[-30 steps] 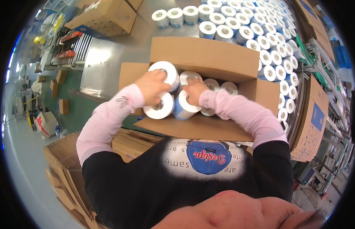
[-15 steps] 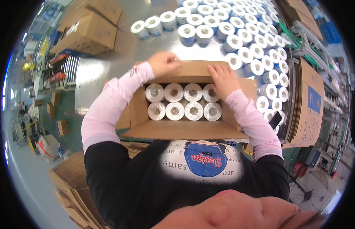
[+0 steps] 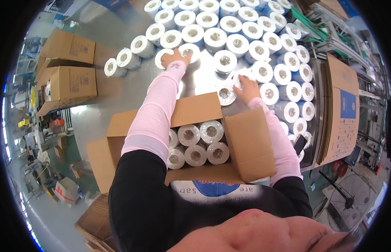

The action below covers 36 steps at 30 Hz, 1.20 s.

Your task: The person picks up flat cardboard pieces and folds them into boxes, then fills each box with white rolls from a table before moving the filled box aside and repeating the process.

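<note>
My left hand (image 3: 177, 59) reaches across the open carton, its spread fingers resting on two white-topped wrapped rolls, one roll (image 3: 189, 51) by the thumb and another roll (image 3: 162, 59) by the fingers. Beyond the carton's right corner, my right hand (image 3: 247, 88) has its fingers apart, touching a roll (image 3: 226, 95) and partly covering another just behind it. The open cardboard carton (image 3: 250, 143) stands close to my body with its flaps folded out. Inside, wrapped rolls (image 3: 195, 155) stand upright in two rows; my left forearm hides the left part.
Many more rolls (image 3: 258, 51) crowd the metal table (image 3: 88, 122), back and right. Two cartons (image 3: 73, 84) sit at the left edge. Flattened cardboard sheets (image 3: 342, 109) lean at the right. A dark phone-like object (image 3: 299, 144) lies among the right-hand rolls. A floor fan (image 3: 349, 201) stands lower right.
Both hands have left the carton's far flap and reached forward to the rolls. The view has shifted, so the carton appears lower and turned, and its far flap now lies outward.
</note>
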Available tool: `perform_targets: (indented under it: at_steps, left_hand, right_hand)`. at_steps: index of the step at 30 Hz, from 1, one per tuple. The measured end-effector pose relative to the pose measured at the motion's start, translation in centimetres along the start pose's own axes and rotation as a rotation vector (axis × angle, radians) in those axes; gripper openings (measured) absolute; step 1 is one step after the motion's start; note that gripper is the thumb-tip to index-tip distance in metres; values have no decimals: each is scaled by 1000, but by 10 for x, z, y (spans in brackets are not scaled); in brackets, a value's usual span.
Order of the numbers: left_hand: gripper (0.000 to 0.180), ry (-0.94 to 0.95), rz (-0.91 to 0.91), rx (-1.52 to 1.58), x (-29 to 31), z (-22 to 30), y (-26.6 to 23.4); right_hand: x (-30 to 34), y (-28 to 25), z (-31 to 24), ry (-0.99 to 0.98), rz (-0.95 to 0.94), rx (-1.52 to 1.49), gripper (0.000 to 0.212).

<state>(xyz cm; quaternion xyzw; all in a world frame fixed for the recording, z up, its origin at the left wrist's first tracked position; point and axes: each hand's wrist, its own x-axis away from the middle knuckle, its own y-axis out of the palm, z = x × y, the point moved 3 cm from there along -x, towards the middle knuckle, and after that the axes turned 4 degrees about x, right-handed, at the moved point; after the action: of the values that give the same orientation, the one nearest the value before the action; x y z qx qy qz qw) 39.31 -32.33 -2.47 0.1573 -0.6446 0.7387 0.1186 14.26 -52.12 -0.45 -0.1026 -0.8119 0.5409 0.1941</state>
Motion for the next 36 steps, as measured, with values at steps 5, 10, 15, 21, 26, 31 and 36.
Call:
perform_targets:
  at_steps: [5,10,15,21,26,31,36]
  left_hand:
    - [83,-27,-149,-74,-1,-10,-23]
    - [80,139,-175,-125,18,-39,-19]
    - [63,224,-193,892,8,-143,-59]
    - [42,768,-748,1672,192,-203,-193]
    - [43,928,-753,980,297,-307,-214]
    - [29,985,-260,-32,360,-318,-186]
    - [30,872,-297,-164,326,-353,-73]
  right_hand:
    - [-16,45,-49,54,-164,279,72]
    - [11,49,-40,-15,-202,340,53]
    - [38,22,-15,-428,198,224,25]
    - [26,-100,15,-131,25,-1229,24]
    - [144,-188,-190,-857,-341,-576,33]
    - [241,-59,-304,-1231,-274,148,28]
    - [247,12,-296,-1008,-470,-108,45]
